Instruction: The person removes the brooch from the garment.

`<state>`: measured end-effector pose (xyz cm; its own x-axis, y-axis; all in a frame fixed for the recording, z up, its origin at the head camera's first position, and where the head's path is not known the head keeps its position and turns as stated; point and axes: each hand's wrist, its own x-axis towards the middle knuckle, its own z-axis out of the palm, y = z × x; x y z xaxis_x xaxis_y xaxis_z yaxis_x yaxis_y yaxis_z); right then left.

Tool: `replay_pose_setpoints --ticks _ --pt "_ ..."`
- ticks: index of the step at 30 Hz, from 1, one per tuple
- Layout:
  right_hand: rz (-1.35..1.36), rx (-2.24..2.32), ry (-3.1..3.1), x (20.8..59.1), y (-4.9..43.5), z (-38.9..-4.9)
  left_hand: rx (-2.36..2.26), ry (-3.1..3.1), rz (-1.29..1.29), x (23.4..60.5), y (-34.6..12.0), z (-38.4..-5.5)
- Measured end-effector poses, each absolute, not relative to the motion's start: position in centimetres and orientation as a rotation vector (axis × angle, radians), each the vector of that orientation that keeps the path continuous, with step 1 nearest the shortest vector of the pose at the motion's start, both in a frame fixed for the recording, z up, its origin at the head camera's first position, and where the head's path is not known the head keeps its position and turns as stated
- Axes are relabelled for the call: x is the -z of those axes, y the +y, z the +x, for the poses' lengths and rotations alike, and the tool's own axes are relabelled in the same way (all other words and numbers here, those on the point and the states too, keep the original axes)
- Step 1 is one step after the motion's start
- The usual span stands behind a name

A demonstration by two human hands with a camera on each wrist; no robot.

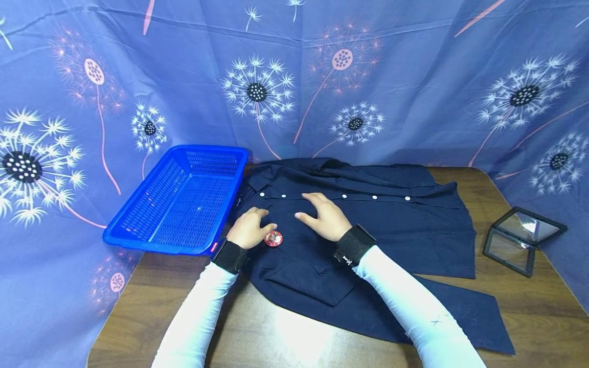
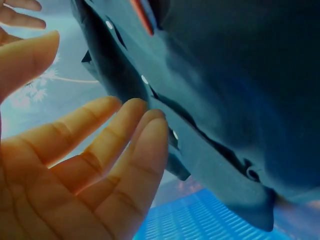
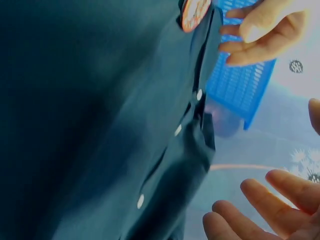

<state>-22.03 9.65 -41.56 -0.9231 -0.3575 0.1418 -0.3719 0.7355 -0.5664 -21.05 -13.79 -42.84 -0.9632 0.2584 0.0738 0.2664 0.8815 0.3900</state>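
Note:
A dark navy button-up shirt (image 1: 414, 230) lies spread on the table, its row of white buttons running across the upper part. On its chest sits a round red badge (image 1: 273, 238) with a picture on it. My left hand (image 1: 249, 228) is just left of the badge, thumb near its upper edge, fingers relaxed and holding nothing. To the right of the badge, over the shirt front, my right hand (image 1: 324, 219) has its fingers extended and grips nothing. Both wrist views show loosely spread fingers, with the shirt's button placket (image 2: 145, 80) beside the left ones.
A blue plastic basket (image 1: 213, 204) with slotted sides stands at the left, against the shirt's collar end. A black folding mirror (image 1: 511, 263) stands unfolded at the right of the wooden table (image 1: 161, 291). A blue dandelion-patterned cloth (image 1: 294, 76) hangs behind.

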Motion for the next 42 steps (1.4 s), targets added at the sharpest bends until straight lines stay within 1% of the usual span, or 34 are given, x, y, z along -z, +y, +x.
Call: replay_pose_setpoints --ticks 12,30,42 --pt "0.639 -1.024 -2.937 42.7 7.2 -22.3 0.598 -3.089 -0.415 44.2 -13.7 -21.5" --pt "0.680 -1.103 -2.955 44.9 5.0 -22.8 0.602 -3.061 -0.527 45.2 -13.8 -21.4" --pt "0.730 -1.124 -2.996 46.0 4.1 -22.8 0.637 -3.055 -0.545 45.2 -13.8 -21.2"
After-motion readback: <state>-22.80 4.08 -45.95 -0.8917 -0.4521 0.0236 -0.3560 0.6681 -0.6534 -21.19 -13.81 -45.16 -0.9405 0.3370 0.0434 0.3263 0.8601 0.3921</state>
